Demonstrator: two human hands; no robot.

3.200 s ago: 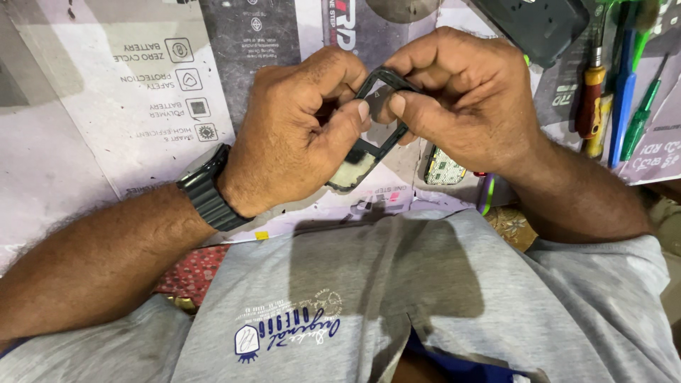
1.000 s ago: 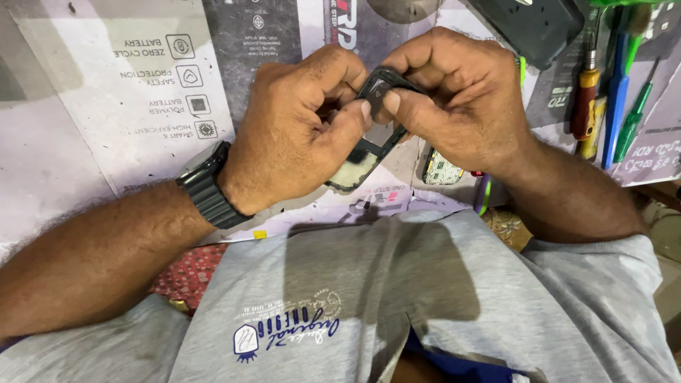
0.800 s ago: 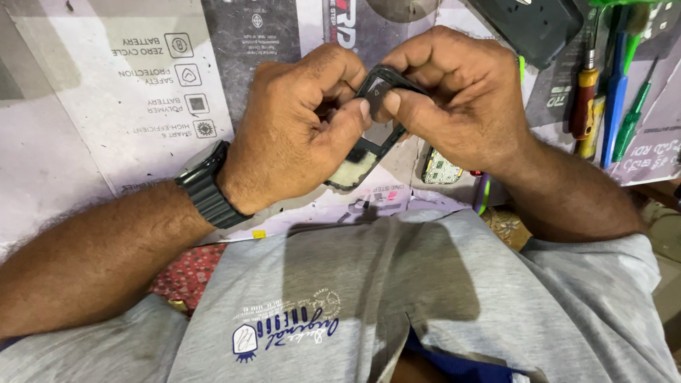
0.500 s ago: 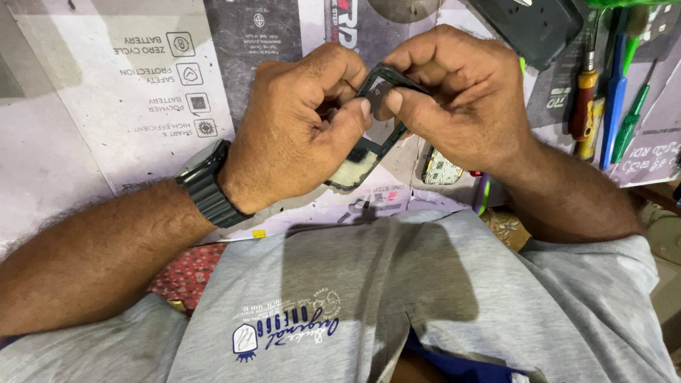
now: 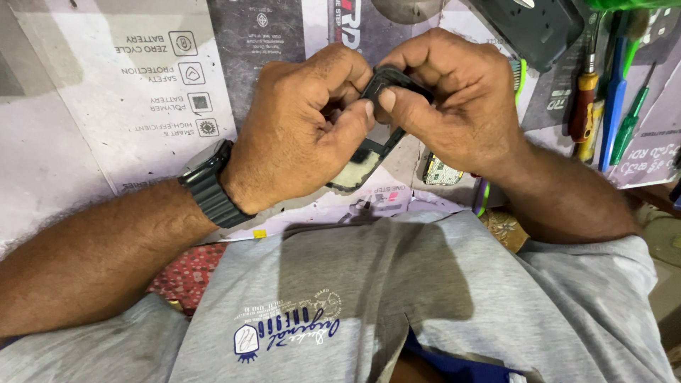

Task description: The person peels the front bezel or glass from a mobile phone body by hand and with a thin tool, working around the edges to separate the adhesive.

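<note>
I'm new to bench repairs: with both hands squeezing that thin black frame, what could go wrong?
The black frame is pinched between the left hand and right hand, so thumb pressure could bend or crack it. If it slips, it may drop onto the small circuit board lying just below.

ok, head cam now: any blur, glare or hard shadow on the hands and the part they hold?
Head view: sharp, no motion blur on the left hand, right hand or the small black frame pinched between them; light is soft and even, no glare; both hands shade the frame's lower half; a soft shadow falls on the grey shirt.
</note>
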